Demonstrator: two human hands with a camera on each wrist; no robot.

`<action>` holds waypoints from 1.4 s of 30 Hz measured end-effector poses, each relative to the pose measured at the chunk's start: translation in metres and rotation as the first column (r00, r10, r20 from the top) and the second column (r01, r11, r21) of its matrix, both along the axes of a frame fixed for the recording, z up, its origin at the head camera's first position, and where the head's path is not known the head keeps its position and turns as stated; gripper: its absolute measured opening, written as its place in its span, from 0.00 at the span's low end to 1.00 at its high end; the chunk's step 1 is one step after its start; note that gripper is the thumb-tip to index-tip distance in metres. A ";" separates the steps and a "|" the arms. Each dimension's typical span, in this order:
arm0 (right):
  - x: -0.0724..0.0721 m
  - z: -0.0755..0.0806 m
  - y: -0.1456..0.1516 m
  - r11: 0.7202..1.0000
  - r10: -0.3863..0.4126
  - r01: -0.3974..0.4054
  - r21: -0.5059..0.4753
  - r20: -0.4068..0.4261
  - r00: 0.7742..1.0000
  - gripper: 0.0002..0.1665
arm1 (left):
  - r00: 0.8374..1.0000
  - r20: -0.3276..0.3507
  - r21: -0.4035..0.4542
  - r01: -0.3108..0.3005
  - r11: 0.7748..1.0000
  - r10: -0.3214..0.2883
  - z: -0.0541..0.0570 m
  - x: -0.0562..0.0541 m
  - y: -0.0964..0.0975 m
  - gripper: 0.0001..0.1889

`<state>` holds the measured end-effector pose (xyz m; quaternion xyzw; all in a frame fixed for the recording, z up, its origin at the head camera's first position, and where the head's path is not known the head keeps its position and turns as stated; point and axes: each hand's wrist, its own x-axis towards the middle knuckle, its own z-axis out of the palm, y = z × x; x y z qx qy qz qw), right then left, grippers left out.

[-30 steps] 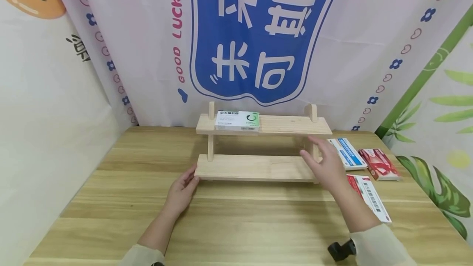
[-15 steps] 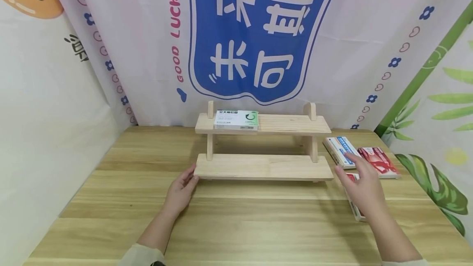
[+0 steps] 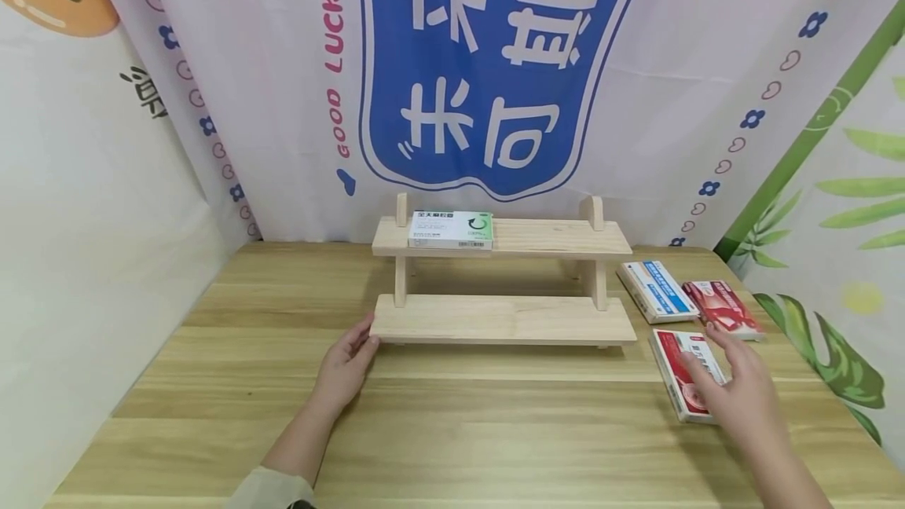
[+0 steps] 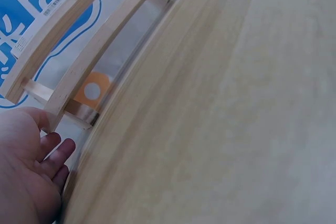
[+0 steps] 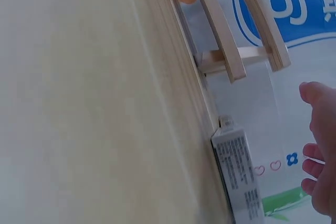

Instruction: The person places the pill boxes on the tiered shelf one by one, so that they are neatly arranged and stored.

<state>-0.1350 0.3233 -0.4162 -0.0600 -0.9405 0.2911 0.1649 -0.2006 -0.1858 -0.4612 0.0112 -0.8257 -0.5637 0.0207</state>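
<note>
A two-tier wooden display shelf [image 3: 502,319] stands near the back of the table. My left hand [image 3: 346,364] holds the left end of its lower board, thumb at the front edge; in the left wrist view the fingers [image 4: 58,158] curl beside that end. On the upper board, towards the left, lies a white and green medicine box [image 3: 451,231]. My right hand [image 3: 745,391] hovers over a red and white medicine box [image 3: 672,360], partly covering it in the head view. Its thumb and fingers are apart, with a gap above the box [image 5: 237,174] in the right wrist view.
Behind the red and white box lie a blue and white medicine box [image 3: 659,291] and a red medicine box [image 3: 724,311], right of the shelf. A printed curtain [image 3: 297,100] hangs behind the wood-grain table [image 3: 495,430].
My right hand has moved away from the shelf's right end, rightwards and nearer, to above the red and white box. The left hand stays at the shelf's left end.
</note>
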 end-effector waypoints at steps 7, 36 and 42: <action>0.009 -0.010 0.013 0.999 -0.038 0.035 0.040 0.073 0.997 0.41 | 1.000 0.001 0.004 -0.007 1.000 0.007 0.002 0.001 0.002 0.25; 0.010 -0.027 0.024 0.985 -0.061 -0.020 0.171 0.455 0.889 0.68 | 1.000 -0.006 -0.003 -0.004 1.000 0.004 0.003 0.002 0.002 0.25; 0.010 -0.028 0.024 0.985 -0.073 -0.007 0.172 0.454 0.888 0.68 | 1.000 0.001 0.003 -0.004 1.000 0.004 0.004 0.003 0.002 0.25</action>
